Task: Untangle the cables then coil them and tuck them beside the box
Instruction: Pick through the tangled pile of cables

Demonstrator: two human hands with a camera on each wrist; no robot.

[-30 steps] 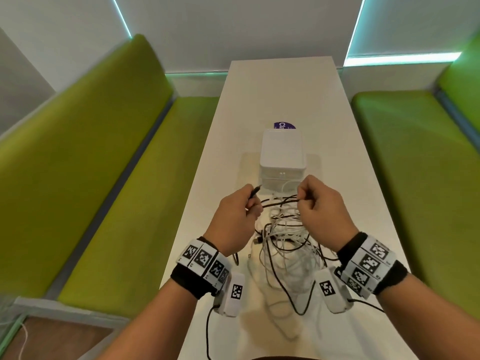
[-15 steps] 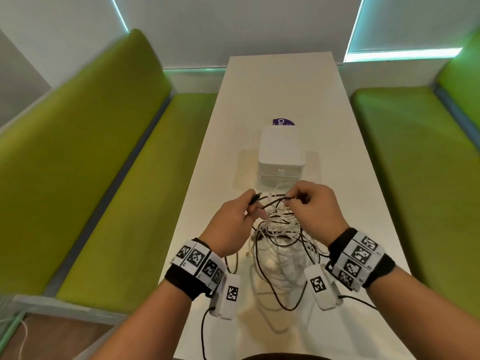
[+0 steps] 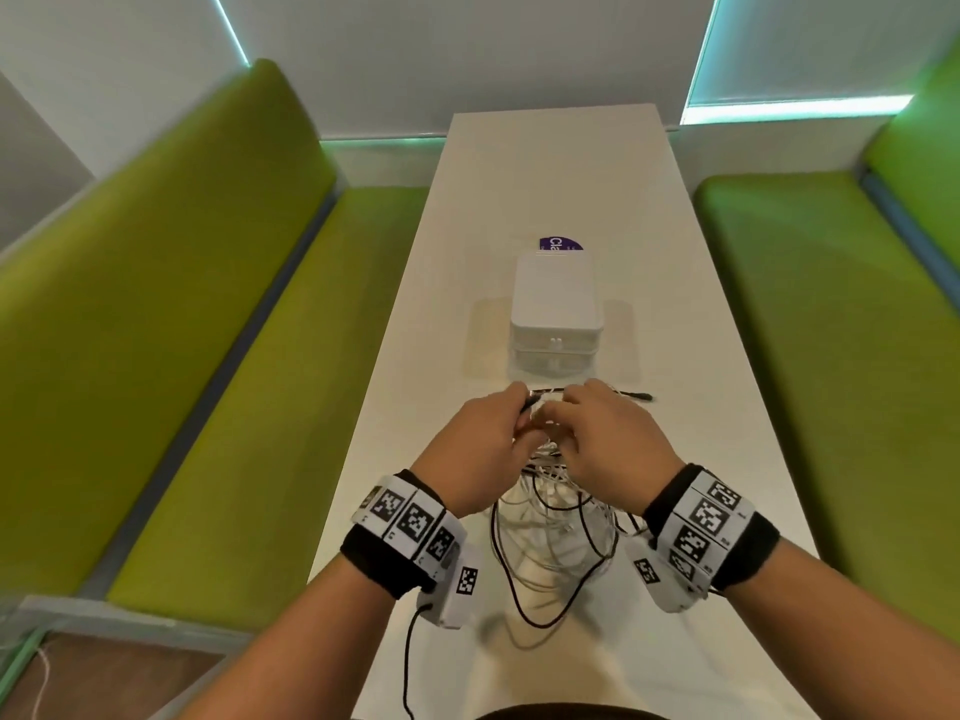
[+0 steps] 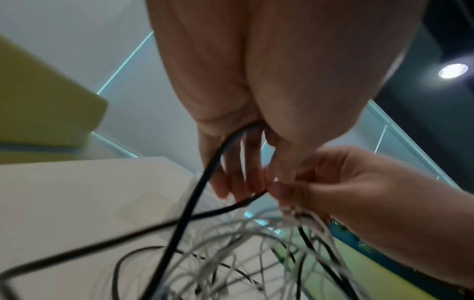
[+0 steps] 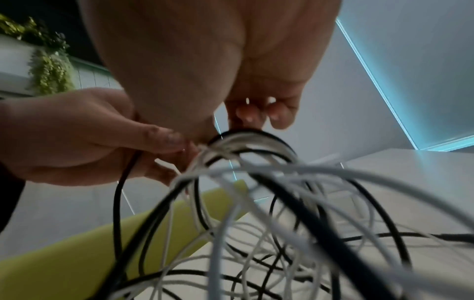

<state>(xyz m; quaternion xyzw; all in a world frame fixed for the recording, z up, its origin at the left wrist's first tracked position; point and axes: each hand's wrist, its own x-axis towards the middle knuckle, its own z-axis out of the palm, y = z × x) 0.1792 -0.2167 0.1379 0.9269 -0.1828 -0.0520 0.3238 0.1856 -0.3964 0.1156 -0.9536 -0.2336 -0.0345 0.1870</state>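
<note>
The tangle of cables [image 3: 553, 522] hangs over the table [image 3: 691, 324], at six o'clock from the box [image 3: 557, 309]. Our left hand [image 3: 480, 452] pinches a black strand; our right hand [image 3: 605, 444] clamps the bundle. We should feed that strand out slowly, without tugging.

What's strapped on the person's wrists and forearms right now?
Bare forearms, no sleeves. Each wrist wears a black band topped with white blocks bearing black square markers. A white camera pod hangs under each wrist; a thin black lead trails from the left one.
</note>
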